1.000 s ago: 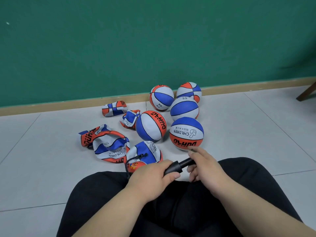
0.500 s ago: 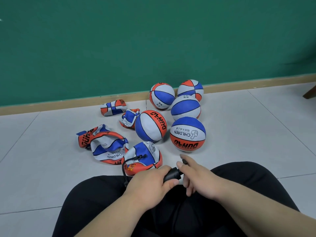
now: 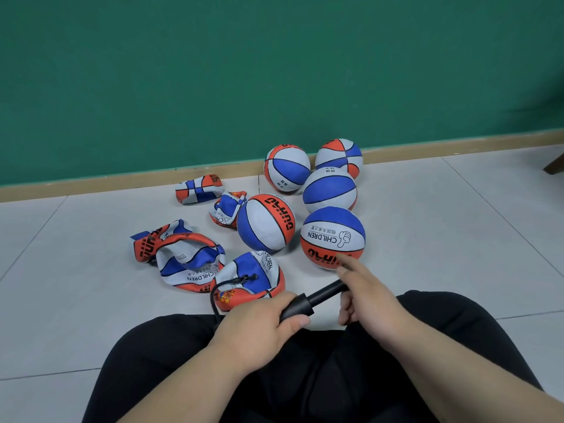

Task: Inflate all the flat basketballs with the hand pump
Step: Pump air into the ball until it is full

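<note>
My left hand (image 3: 259, 325) grips the barrel of a black hand pump (image 3: 308, 302) over my lap. My right hand (image 3: 366, 294) holds the pump's handle end, fingers curled round it and the index finger pointing out; the rod shows between the hands. A thin black hose (image 3: 219, 288) runs from the pump to the valve of a half-flat red, white and blue basketball (image 3: 247, 277) just beyond my knees. Several flat balls (image 3: 189, 264) lie crumpled to the left. Several round inflated balls (image 3: 332, 238) sit behind and to the right.
Light grey floor tiles (image 3: 442, 239) spread to both sides. A green wall with a wooden skirting board (image 3: 106, 186) closes off the back. A dark furniture leg (image 3: 554, 166) pokes in at the far right. My black trousers (image 3: 320, 377) fill the lower frame.
My right hand pushed the handle in toward the left hand, then drew it back out to the right, so the rod shows again. The left hand stayed on the barrel.
</note>
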